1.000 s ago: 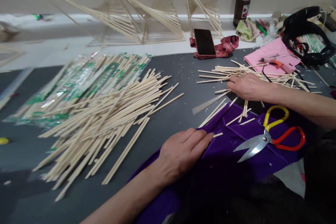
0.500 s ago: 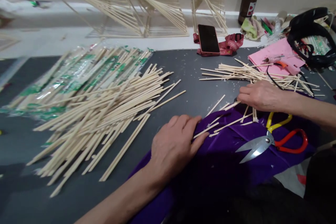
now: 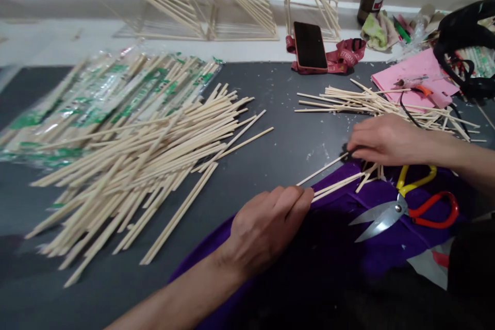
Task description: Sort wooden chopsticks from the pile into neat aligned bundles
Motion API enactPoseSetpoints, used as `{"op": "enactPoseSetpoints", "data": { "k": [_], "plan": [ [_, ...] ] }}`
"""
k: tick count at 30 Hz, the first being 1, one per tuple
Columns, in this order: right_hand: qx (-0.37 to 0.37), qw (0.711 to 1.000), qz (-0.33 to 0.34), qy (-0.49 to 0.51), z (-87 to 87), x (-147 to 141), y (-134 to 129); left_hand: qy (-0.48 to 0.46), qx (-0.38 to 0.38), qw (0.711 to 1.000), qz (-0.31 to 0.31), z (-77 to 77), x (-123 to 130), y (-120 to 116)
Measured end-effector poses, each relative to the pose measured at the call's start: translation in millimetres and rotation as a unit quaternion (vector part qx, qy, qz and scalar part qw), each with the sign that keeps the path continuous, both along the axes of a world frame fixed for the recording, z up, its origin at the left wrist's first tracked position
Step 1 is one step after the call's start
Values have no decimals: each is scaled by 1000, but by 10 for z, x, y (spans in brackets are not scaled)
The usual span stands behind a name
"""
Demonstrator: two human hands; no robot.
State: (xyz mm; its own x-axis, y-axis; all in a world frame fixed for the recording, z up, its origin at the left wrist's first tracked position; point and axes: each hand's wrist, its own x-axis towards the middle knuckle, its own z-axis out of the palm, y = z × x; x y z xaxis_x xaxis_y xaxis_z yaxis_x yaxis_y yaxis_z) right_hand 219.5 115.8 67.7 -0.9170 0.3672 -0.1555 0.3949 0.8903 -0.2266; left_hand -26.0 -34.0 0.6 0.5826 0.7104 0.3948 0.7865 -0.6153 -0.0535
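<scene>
Dim light; glare on plastic wrappers (image 3: 101, 108); left edge blurred; lower right near-black.

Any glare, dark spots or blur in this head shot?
Head view: glare whitens patches of the plastic packets; the purple cloth sinks into near-black shadow low down; the far-left white ledge is smeared; the sticks by the left hand read fairly clearly.

Phone (image 3: 310, 45) touching red lanyard (image 3: 347, 56)
</scene>
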Motion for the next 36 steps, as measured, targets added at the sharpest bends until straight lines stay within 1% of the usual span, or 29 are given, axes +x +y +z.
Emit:
{"op": "enactPoseSetpoints", "data": {
  "k": [4, 7, 8, 10, 12, 13, 14, 16, 18, 19, 20, 21, 23, 25, 26, 27, 28, 31, 32, 33, 35, 36],
  "plan": [
    [49, 991, 20, -126, -94, -405, -109, -2, 3, 1000, 10, 17, 13, 1],
    [44, 985, 20, -168, -59, -498, -170, -5, 6, 999, 51, 22, 15, 11],
    [28, 985, 20, -166, -34, -490, -177, -6, 7, 998, 60, 21, 11, 15],
    [-21, 989, 26, -143, -5, -455, -168, -5, -9, 998, 55, 18, -1, 20],
    [-71, 992, 45, -94, -40, -450, -142, -1, -34, 999, 33, 14, -9, 18],
    [-82, 993, 55, -63, -87, -473, -128, 1, -45, 999, 23, 12, -11, 16],
    [-81, 994, 67, -32, -150, -516, -116, 4, -52, 999, 15, 9, -12, 14],
    [-44, 994, 99, 17, -291, -642, -92, 10, -53, 999, 7, -1, -11, 13],
    [11, 990, 139, 22, -397, -753, -46, 14, -42, 999, 2, -15, -14, 19],
    [32, 988, 148, 9, -421, -773, -6, 13, -34, 999, -1, -23, -17, 24],
    [49, 988, 144, -13, -421, -758, 47, 11, -28, 1000, -5, -30, -21, 29],
    [61, 989, 124, -43, -398, -707, 109, 9, -26, 1000, -8, -37, -27, 33],
    [88, 988, 49, -121, -298, -521, 233, 10, -35, 999, -13, -47, -37, 37],
    [140, 967, -38, -212, -170, -312, 301, 14, -53, 998, -11, -49, -43, 37],
    [172, 955, -57, -234, -115, -234, 298, 14, -61, 998, -10, -47, -43, 36],
    [190, 952, -55, -232, -75, -183, 272, 11, -68, 998, -8, -43, -43, 37],
    [193, 958, -40, -211, -53, -160, 229, 6, -73, 997, -6, -37, -42, 38],
    [129, 980, 37, -145, -67, -198, 103, -12, -92, 996, 3, -14, -45, 46],
    [116, 982, 43, -141, -79, -212, 92, -19, -100, 995, 7, -6, -49, 52],
    [118, 982, 31, -143, -84, -212, 100, -27, -108, 994, 13, 3, -56, 60],
    [139, 980, -33, -135, -60, -167, 139, -46, -134, 989, 31, 22, -70, 83],
    [137, 982, -63, -113, -30, -131, 149, -55, -151, 986, 43, 33, -76, 97]
  ]
}}
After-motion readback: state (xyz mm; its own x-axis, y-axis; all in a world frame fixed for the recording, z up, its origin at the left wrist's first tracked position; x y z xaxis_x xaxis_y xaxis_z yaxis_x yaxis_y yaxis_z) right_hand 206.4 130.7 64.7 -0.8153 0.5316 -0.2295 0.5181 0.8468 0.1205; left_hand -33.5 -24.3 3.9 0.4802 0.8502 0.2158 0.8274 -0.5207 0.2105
